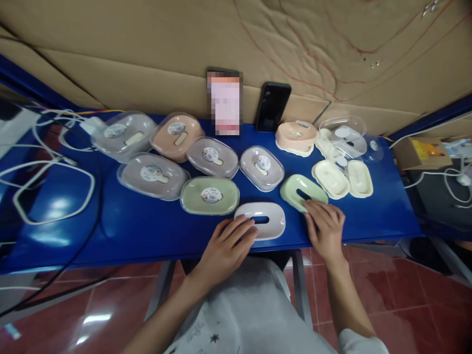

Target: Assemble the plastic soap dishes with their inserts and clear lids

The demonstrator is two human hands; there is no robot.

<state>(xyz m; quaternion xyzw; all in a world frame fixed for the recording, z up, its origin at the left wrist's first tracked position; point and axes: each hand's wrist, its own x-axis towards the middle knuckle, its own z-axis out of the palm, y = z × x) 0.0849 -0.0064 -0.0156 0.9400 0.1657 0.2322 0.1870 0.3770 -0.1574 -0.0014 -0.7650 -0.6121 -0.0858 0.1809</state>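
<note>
My left hand [229, 245] lies with its fingers stretched over the left end of a white oval plastic cover [273, 221] that has a long slot in its middle. At the right end of a pale green slotted oval cover [295, 189], my right hand [326, 226] has its fingers and thumb closed on the rim. Both covers rest on the blue table [147, 231]. Just left of the white one sits a green oval box [191, 196] under a clear lid with a round label. Two cream shallow trays [332, 179] lie beyond my right hand.
Several grey and peach lidded boxes [177, 137] fill the table's left and middle. A peach slotted piece [297, 135] and clear lids [354, 128] stand at the back right. Two phones [273, 105] lean on the cardboard wall [147, 44]. White cables [88, 196] loop at the left.
</note>
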